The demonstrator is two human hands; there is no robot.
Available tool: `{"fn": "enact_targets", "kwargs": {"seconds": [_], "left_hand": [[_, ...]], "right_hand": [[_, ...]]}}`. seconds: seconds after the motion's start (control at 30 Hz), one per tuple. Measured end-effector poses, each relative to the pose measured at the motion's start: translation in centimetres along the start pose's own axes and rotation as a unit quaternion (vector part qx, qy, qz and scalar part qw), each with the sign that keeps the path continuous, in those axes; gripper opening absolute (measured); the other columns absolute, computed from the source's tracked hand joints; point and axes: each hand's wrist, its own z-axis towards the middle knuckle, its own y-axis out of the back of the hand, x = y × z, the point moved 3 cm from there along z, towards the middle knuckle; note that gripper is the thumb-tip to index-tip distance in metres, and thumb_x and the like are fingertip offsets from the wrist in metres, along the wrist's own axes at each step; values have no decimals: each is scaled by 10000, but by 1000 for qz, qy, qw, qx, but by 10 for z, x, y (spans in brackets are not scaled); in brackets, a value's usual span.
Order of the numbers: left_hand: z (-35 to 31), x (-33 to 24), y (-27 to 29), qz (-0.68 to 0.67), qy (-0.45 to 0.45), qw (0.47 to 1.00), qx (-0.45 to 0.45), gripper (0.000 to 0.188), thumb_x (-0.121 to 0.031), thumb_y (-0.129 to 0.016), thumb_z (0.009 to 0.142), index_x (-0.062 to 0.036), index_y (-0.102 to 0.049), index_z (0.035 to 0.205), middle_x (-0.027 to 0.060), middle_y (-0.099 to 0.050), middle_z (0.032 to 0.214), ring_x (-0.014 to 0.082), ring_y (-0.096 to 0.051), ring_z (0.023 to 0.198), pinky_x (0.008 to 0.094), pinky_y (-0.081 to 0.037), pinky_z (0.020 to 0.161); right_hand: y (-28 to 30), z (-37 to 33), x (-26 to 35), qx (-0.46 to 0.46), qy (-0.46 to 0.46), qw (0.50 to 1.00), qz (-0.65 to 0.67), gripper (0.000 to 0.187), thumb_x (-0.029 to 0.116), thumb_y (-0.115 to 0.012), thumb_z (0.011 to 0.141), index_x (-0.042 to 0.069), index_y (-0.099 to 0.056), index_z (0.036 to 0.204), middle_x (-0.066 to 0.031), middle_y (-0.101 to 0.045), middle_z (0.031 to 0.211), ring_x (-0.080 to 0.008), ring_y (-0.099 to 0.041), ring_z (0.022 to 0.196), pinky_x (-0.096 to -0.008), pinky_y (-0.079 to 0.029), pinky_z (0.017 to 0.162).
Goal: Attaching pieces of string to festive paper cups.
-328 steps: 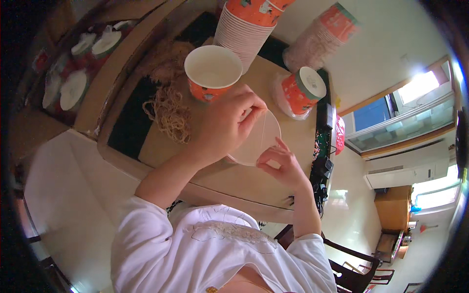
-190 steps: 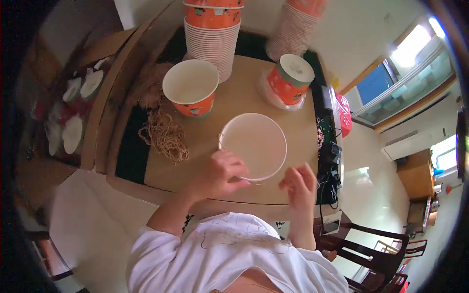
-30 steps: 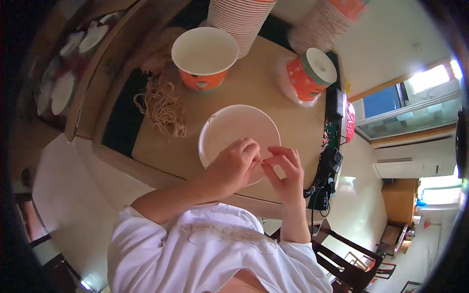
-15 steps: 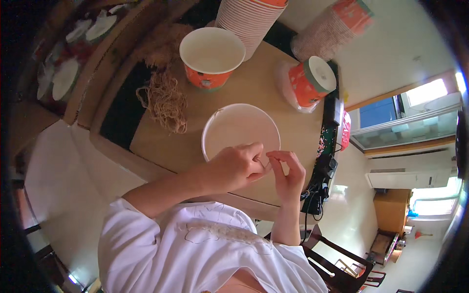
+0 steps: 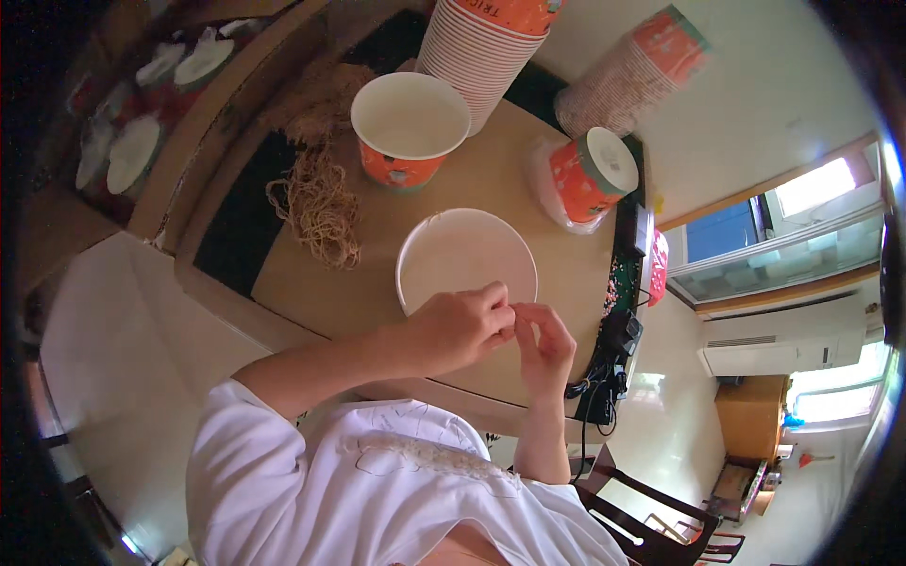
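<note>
My left hand [image 5: 464, 327] is curled closed over the near rim of a white-lined paper bucket [image 5: 453, 255] on the table. Its fingertips meet those of my right hand [image 5: 545, 347], which pinches thumb against forefinger. A thin string runs between the two hands, mostly hidden by the fingers. On the bucket's far rim a bit of tan string [image 5: 435, 218] shows. Farther back lies a loose heap of tan string [image 5: 321, 212], beside an upright orange paper bucket [image 5: 404, 168] with a white inside.
A tall stack of nested buckets [image 5: 481, 66] rises at the back, with a second stack [image 5: 628, 75] to its right. An upturned orange bucket [image 5: 580, 184] stands in clear plastic. Black cables [image 5: 604, 377] and a power strip [image 5: 642, 231] line the right edge. A dark chair [image 5: 651, 500] stands nearby.
My two hands have drawn closer together, so the string between them shows less. My right hand has shifted slightly left and down. The view has tilted a little; the buckets look unmoved.
</note>
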Motion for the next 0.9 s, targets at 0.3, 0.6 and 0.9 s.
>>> {"fn": "enact_targets", "kwargs": {"seconds": [0.3,0.6,0.9], "left_hand": [[0,24,-4,-310,180,930,86,176,-181,-627,837,-11,-620,880,139,-557,963,241,-590,834,345,-467,732],[5,41,-13,-549,419,705,163,172,-236,-580,914,-74,-636,894,-31,-532,671,46,-469,521,167,-332,423],[5,38,-7,-549,418,713,126,177,-225,-610,893,-63,-663,843,-29,-529,638,49,-473,523,195,-352,445]], "right_hand": [[-17,-14,-1,-94,93,991,4,93,-61,-621,792,-12,-638,869,-145,-654,957,-221,-630,905,-295,-487,790],[-28,-23,-3,-172,108,978,43,141,-80,-632,776,-24,-655,903,-163,-656,951,-242,-624,892,-319,-489,785],[-31,-22,6,-190,189,961,-71,208,-74,-667,750,7,-691,939,-120,-669,935,-220,-596,808,-317,-448,762]]}}
